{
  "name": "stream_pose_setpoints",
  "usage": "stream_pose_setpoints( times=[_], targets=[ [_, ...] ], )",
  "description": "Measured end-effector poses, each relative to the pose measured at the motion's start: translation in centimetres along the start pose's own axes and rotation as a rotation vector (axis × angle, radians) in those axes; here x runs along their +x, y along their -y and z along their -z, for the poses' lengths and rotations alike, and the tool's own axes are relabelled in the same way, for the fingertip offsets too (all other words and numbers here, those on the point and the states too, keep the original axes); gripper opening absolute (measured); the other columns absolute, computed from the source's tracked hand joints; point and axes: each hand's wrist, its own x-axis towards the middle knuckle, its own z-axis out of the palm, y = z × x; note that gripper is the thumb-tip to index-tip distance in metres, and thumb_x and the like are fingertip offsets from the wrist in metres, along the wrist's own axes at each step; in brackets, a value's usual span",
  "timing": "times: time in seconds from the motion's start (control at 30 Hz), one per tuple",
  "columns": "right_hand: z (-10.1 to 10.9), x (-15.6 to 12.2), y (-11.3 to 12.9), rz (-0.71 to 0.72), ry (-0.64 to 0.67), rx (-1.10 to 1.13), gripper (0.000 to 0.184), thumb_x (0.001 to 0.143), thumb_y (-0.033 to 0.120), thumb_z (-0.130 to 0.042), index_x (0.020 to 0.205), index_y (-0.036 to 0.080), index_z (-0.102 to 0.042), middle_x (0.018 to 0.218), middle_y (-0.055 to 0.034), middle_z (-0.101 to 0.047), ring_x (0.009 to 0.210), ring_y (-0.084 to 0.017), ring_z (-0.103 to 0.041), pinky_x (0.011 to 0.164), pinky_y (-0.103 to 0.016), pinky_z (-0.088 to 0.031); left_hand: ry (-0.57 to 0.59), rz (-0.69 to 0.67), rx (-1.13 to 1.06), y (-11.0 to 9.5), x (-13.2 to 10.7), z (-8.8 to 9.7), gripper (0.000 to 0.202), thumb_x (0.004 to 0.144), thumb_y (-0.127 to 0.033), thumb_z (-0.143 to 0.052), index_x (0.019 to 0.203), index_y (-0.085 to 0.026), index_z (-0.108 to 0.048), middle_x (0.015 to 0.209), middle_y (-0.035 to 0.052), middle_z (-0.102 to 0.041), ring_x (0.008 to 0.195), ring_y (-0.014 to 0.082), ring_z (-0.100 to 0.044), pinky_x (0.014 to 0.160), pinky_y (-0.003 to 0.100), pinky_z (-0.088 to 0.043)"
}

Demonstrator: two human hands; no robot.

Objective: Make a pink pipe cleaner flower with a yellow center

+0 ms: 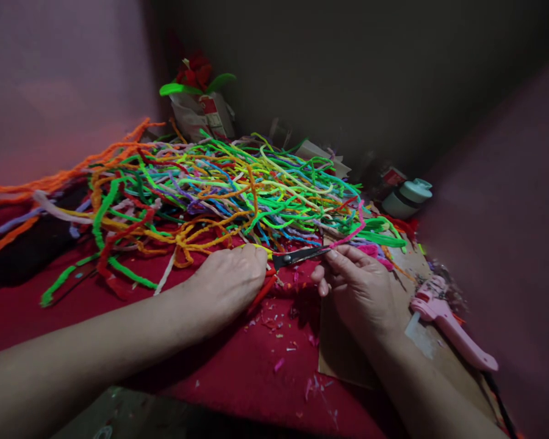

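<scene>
My left hand [229, 281] is closed round the red handles of a pair of scissors [297, 256], whose dark blades point right. My right hand [354, 283] pinches a pink pipe cleaner [352, 231] at the blade tips. The pink strand rises from my fingers toward the heap. Behind both hands lies a large tangled pile of pipe cleaners [210, 189] in green, orange, yellow, blue and purple on a red cloth [238, 372].
A pink glue gun [443, 320] lies on brown cardboard [343, 360] at the right. A pale green lidded jar [407, 198] stands at the back right. A paper-wrapped red flower bouquet [199, 103] stands at the back. Small cut scraps litter the cloth.
</scene>
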Motion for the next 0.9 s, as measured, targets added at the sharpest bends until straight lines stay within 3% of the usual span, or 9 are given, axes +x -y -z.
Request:
stream_pose_setpoints(
  times=[0.27, 0.5, 0.7, 0.9],
  targets=[
    [-0.1, 0.1, -0.3, 0.004, -0.029, 0.021, 0.012, 0.069, 0.022, -0.065, 0.067, 0.016, -0.055, 0.049, 0.0011, -0.061, 0.038, -0.009, -0.052, 0.038, -0.018, -0.04, -0.034, -0.012, -0.051, 0.1, -0.4, 0.0, 0.027, 0.081, -0.006, -0.029, 0.086, -0.013, -0.055, 0.075, 0.009, -0.059, 0.067, 0.0192, -0.061, 0.052, 0.026, -0.043],
    [0.1, 0.5, -0.3, 0.039, -0.046, 0.113, 0.012, 0.066, 0.018, -0.068, 0.068, 0.017, -0.056, 0.059, 0.0022, -0.062, 0.049, -0.011, -0.059, 0.04, -0.019, -0.042, -0.062, 0.088, -0.03, 2.4, -0.3, 0.2, 0.025, 0.082, -0.013, -0.032, 0.085, -0.016, -0.056, 0.076, 0.0103, -0.063, 0.066, 0.0232, -0.061, 0.053, 0.03, -0.04],
    [-0.3, 0.3, -0.1, 0.025, -0.039, 0.121, 0.01, 0.065, 0.016, -0.069, 0.066, 0.015, -0.059, 0.054, 0.0022, -0.061, 0.046, -0.01, -0.058, 0.038, -0.017, -0.041, 0.001, 0.046, 0.016, 3.7, 0.0, -0.5, 0.021, 0.08, -0.016, -0.036, 0.083, -0.018, -0.057, 0.079, 0.0101, -0.066, 0.071, 0.0226, -0.063, 0.053, 0.03, -0.039],
    [-0.4, 0.0, 0.1, 0.027, -0.028, 0.124, 0.009, 0.063, 0.015, -0.069, 0.065, 0.015, -0.06, 0.058, -0.0001, -0.065, 0.045, -0.01, -0.058, 0.037, -0.018, -0.041, 0.0, 0.036, 0.031, 4.1, -0.4, 0.2, 0.018, 0.08, -0.021, -0.039, 0.082, -0.017, -0.055, 0.08, 0.0089, -0.065, 0.067, 0.0215, -0.062, 0.051, 0.028, -0.037]
  ],
)
